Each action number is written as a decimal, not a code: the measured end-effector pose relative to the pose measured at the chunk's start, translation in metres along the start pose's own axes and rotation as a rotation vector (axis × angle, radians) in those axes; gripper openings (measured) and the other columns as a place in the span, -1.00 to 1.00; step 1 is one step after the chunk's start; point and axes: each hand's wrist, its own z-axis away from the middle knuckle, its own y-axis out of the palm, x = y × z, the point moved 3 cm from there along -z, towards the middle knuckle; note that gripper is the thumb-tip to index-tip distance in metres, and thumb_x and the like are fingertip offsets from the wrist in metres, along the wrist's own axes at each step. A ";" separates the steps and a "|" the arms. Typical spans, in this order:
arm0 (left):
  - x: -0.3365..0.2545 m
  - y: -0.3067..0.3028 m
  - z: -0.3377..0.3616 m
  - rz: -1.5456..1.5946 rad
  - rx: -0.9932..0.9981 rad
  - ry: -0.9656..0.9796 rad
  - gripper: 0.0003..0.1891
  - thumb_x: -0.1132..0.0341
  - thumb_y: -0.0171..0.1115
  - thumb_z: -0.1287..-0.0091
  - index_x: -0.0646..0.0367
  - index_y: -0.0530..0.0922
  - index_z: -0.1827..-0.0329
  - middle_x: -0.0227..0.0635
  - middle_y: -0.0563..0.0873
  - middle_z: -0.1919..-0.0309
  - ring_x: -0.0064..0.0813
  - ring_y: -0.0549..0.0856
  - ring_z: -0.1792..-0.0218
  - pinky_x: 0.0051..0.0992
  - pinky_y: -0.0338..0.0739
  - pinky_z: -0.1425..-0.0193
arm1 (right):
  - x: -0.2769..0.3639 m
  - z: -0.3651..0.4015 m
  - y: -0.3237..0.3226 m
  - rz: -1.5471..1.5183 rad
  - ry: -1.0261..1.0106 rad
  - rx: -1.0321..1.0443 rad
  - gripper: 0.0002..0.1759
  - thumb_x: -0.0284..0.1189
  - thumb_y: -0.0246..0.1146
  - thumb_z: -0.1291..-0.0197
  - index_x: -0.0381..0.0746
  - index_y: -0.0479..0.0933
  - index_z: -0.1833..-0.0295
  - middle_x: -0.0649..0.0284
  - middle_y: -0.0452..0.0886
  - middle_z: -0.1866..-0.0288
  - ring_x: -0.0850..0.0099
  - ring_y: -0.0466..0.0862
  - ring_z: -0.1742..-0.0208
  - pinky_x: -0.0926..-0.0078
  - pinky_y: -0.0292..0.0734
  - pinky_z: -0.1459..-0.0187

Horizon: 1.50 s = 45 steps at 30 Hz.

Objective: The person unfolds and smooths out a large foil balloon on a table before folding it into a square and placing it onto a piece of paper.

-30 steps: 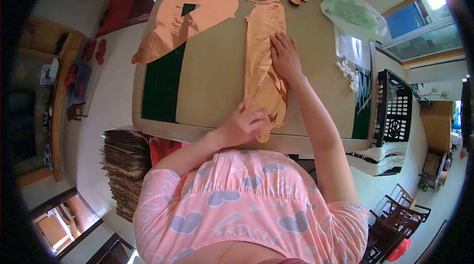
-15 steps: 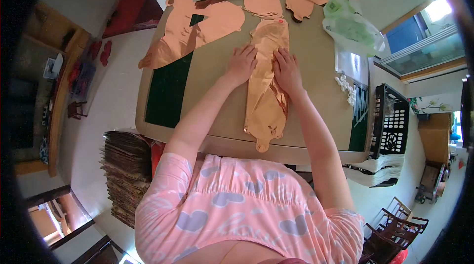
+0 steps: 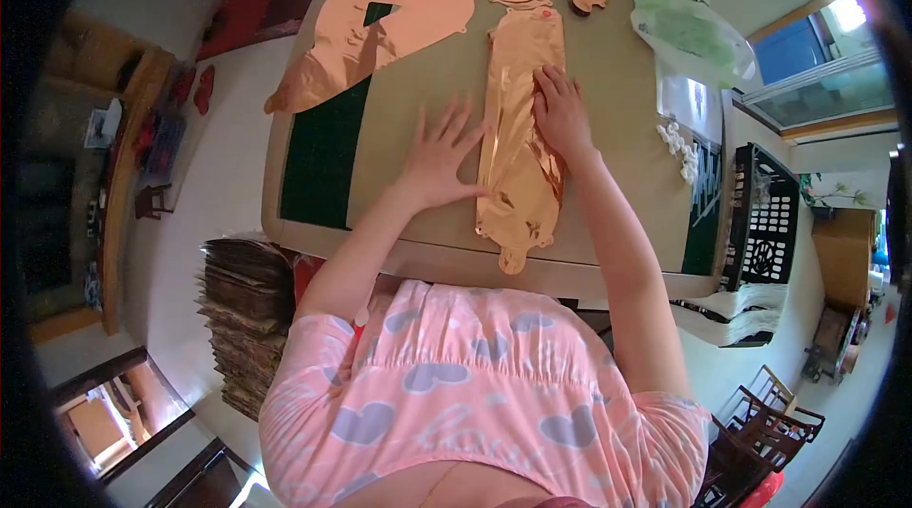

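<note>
**On the worktop (image 3: pixel 323 166), copper foil lies right before you!**

Cardboard (image 3: pixel 399 119) spans much of the surface, and up at the left sits a broad looped foil piece (image 3: pixel 418 19). Centre stage, your long foil strip (image 3: pixel 518 109) runs away from you, its rounded tab (image 3: pixel 513 261) at the worktop's near rim. Left hand (image 3: pixel 437 157) fanned wide, thumb at the strip's left edge, contact hard to tell! Right hand (image 3: pixel 564 119) flat on the right side, fingers close together. At the far end, a red spot (image 3: pixel 547 14).

Readable texts: none. Pink dress (image 3: pixel 489 375), near: pale script (image 3: pixel 475 430) across front, illegible. Plastic bag (image 3: pixel 686 33), far right: green print, wording illegible.
</note>
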 end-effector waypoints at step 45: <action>0.258 -0.053 -0.244 -0.356 -0.512 -0.225 -0.85 0.36 0.05 -0.29 0.12 0.50 0.12 -0.29 0.61 0.18 -0.27 0.61 0.04 -0.31 0.55 0.00 | 0.011 -0.004 -0.017 -0.059 0.069 0.107 -0.56 -0.40 0.08 -0.31 -0.22 0.40 -0.29 0.08 0.40 -0.35 0.12 0.34 -0.42 -0.10 0.15 -0.38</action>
